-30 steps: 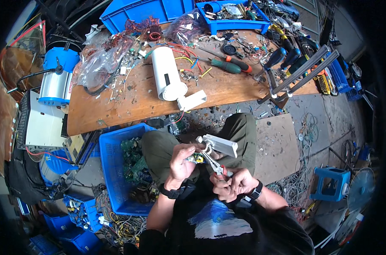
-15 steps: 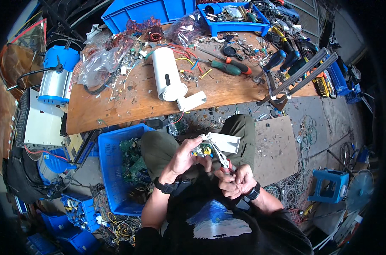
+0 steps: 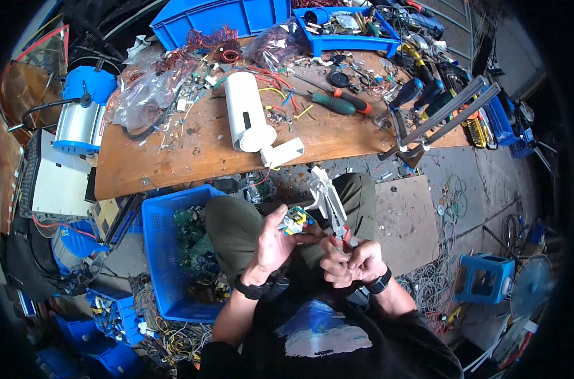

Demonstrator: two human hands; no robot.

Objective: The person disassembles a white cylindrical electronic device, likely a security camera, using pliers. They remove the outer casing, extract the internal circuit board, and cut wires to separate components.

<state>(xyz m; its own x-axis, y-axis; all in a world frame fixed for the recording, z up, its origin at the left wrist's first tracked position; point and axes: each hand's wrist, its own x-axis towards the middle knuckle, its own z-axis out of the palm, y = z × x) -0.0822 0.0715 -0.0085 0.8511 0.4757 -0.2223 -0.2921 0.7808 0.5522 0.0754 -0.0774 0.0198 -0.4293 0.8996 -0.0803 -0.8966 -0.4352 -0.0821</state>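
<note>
My right hand [image 3: 351, 263] is closed around red-handled pliers [image 3: 338, 225], which point up and away from me. At their jaws is a white plastic piece [image 3: 328, 197], now standing lengthwise along the pliers. My left hand [image 3: 273, 245] grips a small circuit board [image 3: 295, 221] with yellow, green and blue parts between thumb and fingers. A thin white strand seems to run from the board toward the white piece; whether it joins them I cannot tell. Beyond, a white cylindrical housing [image 3: 241, 104] with a white bracket [image 3: 283, 152] lies on the bench.
The wooden bench [image 3: 173, 161] carries screwdrivers [image 3: 333, 103], wires, scraps and a metal clamp-like frame [image 3: 435, 117]. Left of my knees stands a blue crate [image 3: 164, 265] with green circuit boards. Blue bins [image 3: 356, 42] sit at the back; a blue stool [image 3: 487, 278] is at right.
The white piece has swung from lying rightward to pointing away from me, with the pliers at it. My left hand has shifted slightly down and left of it, holding the board.
</note>
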